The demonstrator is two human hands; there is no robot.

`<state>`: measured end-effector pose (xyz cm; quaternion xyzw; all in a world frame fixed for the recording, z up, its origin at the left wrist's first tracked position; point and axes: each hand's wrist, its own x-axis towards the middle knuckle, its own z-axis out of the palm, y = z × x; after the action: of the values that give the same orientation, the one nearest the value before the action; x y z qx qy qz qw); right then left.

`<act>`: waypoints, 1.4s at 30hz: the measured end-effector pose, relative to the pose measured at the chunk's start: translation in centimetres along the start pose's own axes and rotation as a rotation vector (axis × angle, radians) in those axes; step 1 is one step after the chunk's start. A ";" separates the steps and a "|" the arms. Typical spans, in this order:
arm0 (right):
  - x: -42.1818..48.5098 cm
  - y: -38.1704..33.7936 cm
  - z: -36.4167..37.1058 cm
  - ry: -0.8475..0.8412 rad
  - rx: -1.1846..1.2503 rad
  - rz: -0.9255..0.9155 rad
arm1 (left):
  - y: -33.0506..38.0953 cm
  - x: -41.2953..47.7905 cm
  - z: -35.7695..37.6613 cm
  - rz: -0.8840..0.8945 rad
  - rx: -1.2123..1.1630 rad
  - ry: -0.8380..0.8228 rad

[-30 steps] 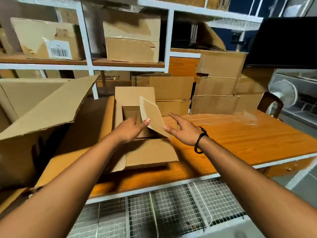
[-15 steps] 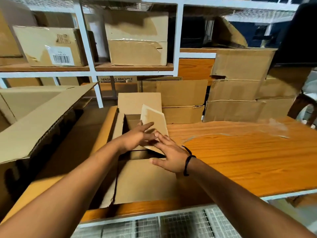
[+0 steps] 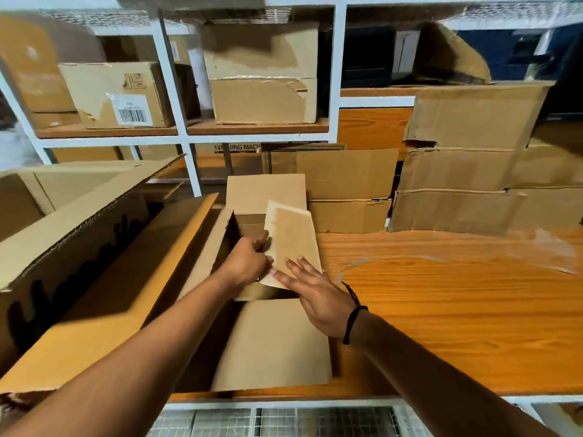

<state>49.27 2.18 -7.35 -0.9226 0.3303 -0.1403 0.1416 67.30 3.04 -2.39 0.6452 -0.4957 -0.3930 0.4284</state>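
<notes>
A small open cardboard box [image 3: 274, 345] stands on the wooden table [image 3: 441, 310], its far flap upright and its near flap hanging toward me. Its right side flap [image 3: 291, 238] leans in over the opening. My left hand [image 3: 247, 263] reaches into the opening with its fingers curled at the inner edge of that flap. My right hand [image 3: 315, 294], with a black wristband, lies with straight fingers pressed on the flap's outer face.
A large open carton [image 3: 72, 257] stands at the left, touching the small box. Stacked cardboard boxes [image 3: 473, 171] line the back of the table. A white shelf frame [image 3: 176, 99] above carries more boxes. Wire mesh [image 3: 277, 421] lies below the table's front edge.
Both hands have closed in on the right side flap; my right hand went from hovering beside it to pressing on it. The view moved closer to the box.
</notes>
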 end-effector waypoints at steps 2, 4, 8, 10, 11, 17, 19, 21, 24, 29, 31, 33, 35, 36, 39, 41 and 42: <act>-1.1 1.6 -0.6 0.014 -0.010 0.000 | 0.8 -0.1 1.6 0.018 0.008 -0.031; -2.4 3.3 -1.2 0.031 -0.010 0.008 | 1.9 -0.4 3.5 0.044 0.005 -0.059; -5.3 6.1 -2.8 0.106 -0.014 -0.015 | 3.6 -0.9 7.6 0.107 0.020 -0.102; -6.9 7.4 -3.7 0.139 -0.018 -0.003 | 4.3 -0.8 9.7 0.129 0.015 -0.124; -7.7 8.1 -4.0 0.142 -0.019 0.015 | 4.7 -0.8 10.7 0.139 0.007 -0.139; -11.0 11.1 -6.3 0.033 -0.122 0.086 | 5.0 -0.2 15.5 0.170 0.023 -0.183; -11.3 11.2 -6.7 0.024 -0.166 0.103 | 4.8 0.0 15.8 0.164 -0.034 -0.190; -11.4 10.7 -7.2 0.075 -0.232 0.126 | 4.4 0.4 15.5 0.214 -0.097 -0.178; -10.8 8.7 -8.3 0.201 -0.321 0.021 | 3.3 1.4 13.5 0.319 0.054 -0.026; -7.3 3.1 -9.3 0.206 -0.444 -0.143 | 1.8 2.2 8.5 0.444 0.838 0.019; -6.1 0.8 -9.3 0.084 -0.351 -0.101 | 1.0 2.2 6.9 0.376 1.013 -0.005; -4.9 -0.8 -8.9 -0.055 -0.321 -0.034 | 0.3 2.2 5.7 0.257 1.115 -0.014; -3.4 -1.5 -8.3 -0.168 -0.356 0.029 | -0.4 2.4 5.1 0.137 1.136 -0.019; -2.9 -1.6 -8.2 -0.217 -0.373 0.076 | -0.6 2.4 5.1 0.100 1.112 -0.022; -2.2 -1.7 -8.8 -0.252 -0.468 0.264 | -1.3 2.8 5.3 0.086 1.061 -0.021; -2.6 -1.9 -9.7 -0.241 -0.735 0.255 | -1.4 3.0 5.3 0.105 1.052 -0.025; -2.9 -1.8 -10.3 -0.244 -0.836 0.229 | -1.5 3.1 5.3 0.111 1.040 -0.027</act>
<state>44.53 3.67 2.28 -0.8679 0.4393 0.1317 -0.1907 63.47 -0.64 -5.72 0.7404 -0.6643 -0.0796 0.0651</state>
